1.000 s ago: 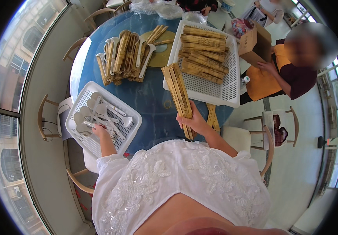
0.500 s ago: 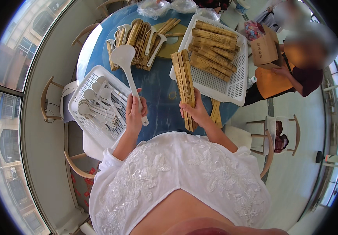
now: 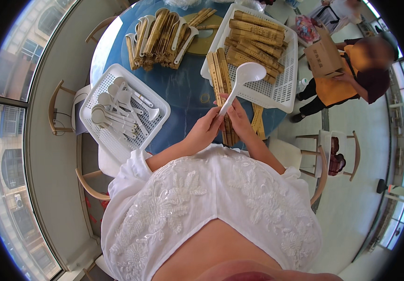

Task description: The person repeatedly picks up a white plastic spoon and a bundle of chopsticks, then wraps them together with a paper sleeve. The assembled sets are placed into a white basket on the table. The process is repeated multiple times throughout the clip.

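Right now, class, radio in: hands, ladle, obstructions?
Left hand gripping white ladle. Right hand holding yellow bundle. Ladle crossing over bundle. Nothing visibly blocking either hand.

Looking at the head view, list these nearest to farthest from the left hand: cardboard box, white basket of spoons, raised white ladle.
From the left hand:
1. Raised white ladle, its handle in the fingers.
2. White basket of spoons, on the left.
3. Cardboard box, off to the upper right.

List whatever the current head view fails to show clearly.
All in the head view:
Tan packet bundle, middle: covered by left hand, right hand and white ladle.
Loose packets, far ends: hidden by the large basket.
Plastic bag: cut off by the top edge.
Cardboard box, inside: hidden by its side.
Co-worker, face: blurred.
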### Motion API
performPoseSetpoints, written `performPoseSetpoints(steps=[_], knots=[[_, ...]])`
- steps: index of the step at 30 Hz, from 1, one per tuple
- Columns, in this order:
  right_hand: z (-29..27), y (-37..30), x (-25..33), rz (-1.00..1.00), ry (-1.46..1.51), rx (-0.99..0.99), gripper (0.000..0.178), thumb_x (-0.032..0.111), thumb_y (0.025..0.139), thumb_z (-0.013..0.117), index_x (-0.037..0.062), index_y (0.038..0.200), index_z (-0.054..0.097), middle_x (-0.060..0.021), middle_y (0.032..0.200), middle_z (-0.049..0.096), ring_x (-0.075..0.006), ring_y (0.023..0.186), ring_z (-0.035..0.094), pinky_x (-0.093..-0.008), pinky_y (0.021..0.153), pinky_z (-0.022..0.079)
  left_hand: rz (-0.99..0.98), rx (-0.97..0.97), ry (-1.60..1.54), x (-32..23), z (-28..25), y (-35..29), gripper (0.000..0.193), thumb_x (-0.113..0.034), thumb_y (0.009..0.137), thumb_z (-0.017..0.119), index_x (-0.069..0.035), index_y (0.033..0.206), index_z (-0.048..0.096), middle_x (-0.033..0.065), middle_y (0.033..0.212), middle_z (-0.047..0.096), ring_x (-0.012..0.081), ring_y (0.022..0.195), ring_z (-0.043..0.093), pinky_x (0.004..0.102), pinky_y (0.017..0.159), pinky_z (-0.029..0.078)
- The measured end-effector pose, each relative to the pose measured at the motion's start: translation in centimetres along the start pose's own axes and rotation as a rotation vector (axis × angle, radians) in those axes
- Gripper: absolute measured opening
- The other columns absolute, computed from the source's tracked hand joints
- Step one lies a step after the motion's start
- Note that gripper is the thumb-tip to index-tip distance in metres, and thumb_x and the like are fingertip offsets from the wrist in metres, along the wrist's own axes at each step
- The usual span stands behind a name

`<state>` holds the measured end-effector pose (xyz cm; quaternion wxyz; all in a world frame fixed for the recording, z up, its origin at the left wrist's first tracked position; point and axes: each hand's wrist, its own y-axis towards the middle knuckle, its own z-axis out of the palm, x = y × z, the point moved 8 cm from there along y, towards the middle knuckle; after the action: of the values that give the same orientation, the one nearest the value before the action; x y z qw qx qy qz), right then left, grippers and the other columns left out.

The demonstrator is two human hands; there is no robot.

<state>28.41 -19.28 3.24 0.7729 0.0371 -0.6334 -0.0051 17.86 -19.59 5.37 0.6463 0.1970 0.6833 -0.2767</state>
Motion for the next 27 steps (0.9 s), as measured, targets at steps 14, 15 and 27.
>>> performPoseSetpoints(steps=[14,15,27], knots=[[0.0,-0.6,0.7,0.122,0.111,-0.021,0.042,0.033,0.098,0.026,0.008,0.123,0.047,-0.0077,0.113,0.055,-0.0139,0.072,0.059,-0.0276,0.064,0.051,0.316,-0.261,0.374,-3.5,-2.7,-0.7,0.023,-0.003,0.086,0.062,-0.003,0.109,0.063,0.0076,0.095,0.059,0.0162,0.075,0.062,0.0257,0.066,0.051],[0.1,-0.7,0.6,0.137,0.123,-0.02,0.043,0.033,0.097,0.025,0.0081,0.125,0.047,-0.0077,0.114,0.055,-0.014,0.071,0.059,-0.0278,0.064,0.051,0.302,-0.239,0.363,-3.3,-2.6,-0.6,0.023,-0.003,0.085,0.062,-0.002,0.108,0.063,0.0079,0.096,0.06,0.0163,0.077,0.062,0.0255,0.067,0.051],[0.8,-0.7,0.3,0.165,0.058,0.073,0.05,0.037,0.098,0.02,0.0085,0.132,0.042,-0.0065,0.118,0.052,-0.0129,0.079,0.057,-0.0258,0.066,0.05,0.254,-0.199,0.429,-2.5,-2.7,-0.3,0.021,-0.003,0.083,0.064,0.0,0.103,0.065,0.0092,0.102,0.06,0.0201,0.08,0.066,0.0266,0.071,0.053]])
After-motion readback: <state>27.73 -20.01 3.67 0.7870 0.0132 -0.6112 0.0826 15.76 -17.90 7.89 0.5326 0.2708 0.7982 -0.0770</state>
